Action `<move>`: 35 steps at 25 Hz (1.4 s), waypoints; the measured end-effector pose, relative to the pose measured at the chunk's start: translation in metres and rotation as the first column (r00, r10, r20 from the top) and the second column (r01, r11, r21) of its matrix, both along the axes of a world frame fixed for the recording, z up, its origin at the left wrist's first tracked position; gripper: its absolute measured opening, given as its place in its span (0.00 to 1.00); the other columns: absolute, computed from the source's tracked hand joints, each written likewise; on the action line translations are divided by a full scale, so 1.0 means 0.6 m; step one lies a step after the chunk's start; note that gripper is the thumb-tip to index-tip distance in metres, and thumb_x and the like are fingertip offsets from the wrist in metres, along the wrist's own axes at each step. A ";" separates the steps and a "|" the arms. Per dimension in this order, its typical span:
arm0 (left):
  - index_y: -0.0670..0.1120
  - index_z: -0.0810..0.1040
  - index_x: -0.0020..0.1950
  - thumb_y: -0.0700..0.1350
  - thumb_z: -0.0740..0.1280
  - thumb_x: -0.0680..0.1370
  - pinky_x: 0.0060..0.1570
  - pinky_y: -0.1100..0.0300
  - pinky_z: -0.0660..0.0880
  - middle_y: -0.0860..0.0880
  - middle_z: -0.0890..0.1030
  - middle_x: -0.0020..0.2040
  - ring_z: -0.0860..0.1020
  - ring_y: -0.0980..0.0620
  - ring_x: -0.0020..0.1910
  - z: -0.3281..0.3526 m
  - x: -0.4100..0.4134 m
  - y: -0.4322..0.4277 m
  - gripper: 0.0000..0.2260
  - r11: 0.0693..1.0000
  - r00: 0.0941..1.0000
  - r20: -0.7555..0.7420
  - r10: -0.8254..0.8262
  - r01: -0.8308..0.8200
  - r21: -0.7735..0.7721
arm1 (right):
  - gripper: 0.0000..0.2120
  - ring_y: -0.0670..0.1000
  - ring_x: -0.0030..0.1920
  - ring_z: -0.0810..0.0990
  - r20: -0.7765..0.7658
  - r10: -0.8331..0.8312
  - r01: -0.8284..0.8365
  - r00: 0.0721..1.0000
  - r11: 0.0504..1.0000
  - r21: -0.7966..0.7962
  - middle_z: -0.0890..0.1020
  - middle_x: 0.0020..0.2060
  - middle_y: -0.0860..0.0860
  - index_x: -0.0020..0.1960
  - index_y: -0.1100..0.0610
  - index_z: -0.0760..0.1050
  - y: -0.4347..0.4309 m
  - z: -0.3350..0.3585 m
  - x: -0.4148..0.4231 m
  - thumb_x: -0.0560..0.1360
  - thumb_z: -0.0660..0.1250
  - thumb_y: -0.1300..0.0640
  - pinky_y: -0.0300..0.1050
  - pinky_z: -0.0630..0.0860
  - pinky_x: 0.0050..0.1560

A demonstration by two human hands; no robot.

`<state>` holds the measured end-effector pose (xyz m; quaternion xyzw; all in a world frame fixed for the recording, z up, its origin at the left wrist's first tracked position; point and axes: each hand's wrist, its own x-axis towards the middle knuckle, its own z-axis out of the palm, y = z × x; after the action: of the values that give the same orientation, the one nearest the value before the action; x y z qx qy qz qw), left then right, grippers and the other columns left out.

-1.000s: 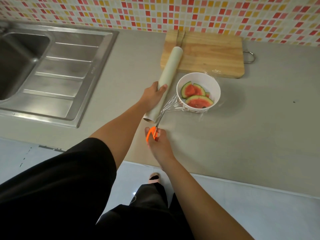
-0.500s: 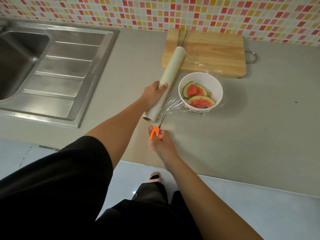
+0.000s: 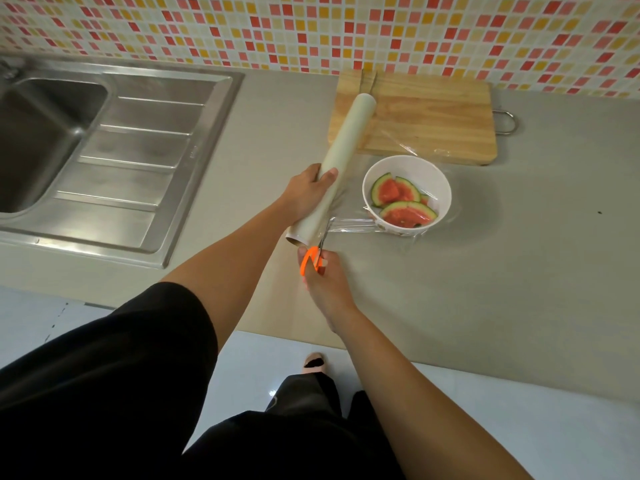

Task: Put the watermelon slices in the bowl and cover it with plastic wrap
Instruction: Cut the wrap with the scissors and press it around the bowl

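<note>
A white bowl (image 3: 446,192) on the counter holds watermelon slices (image 3: 403,211) with green rind. Clear plastic wrap (image 3: 349,228) stretches from the bowl's top leftward to a long pale roll (image 3: 343,150). My left hand (image 3: 306,199) grips the roll near its lower end, holding it slanted above the counter. My right hand (image 3: 325,282) holds orange-handled scissors (image 3: 313,259), whose blades point up at the film's near edge beside the roll.
A wooden cutting board (image 3: 426,116) with a metal loop handle lies behind the bowl against the tiled wall. A steel sink (image 3: 114,150) with drainboard fills the left. The grey counter (image 3: 502,271) ends at a front edge below my right hand.
The view has shifted a little. The scissors have crept slightly forward along the film beside the roll; the roll and bowl stay where they were.
</note>
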<state>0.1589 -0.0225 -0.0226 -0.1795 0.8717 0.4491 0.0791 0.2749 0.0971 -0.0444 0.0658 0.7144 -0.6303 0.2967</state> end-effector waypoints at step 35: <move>0.51 0.73 0.64 0.58 0.55 0.79 0.59 0.50 0.72 0.47 0.78 0.59 0.76 0.48 0.56 -0.018 0.016 -0.014 0.19 0.953 0.995 0.024 0.092 -0.096 0.288 | 0.09 0.35 0.33 0.79 -0.094 -0.175 0.171 0.980 0.984 -0.050 0.81 0.29 0.35 0.37 0.46 0.72 -0.012 0.004 -0.133 0.72 0.66 0.43 0.47 0.77 0.49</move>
<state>0.1687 -0.0310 -0.0332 -0.2097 0.7867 0.5739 0.0876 0.1948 0.0897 -0.0421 0.0907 0.7063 -0.6710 0.2067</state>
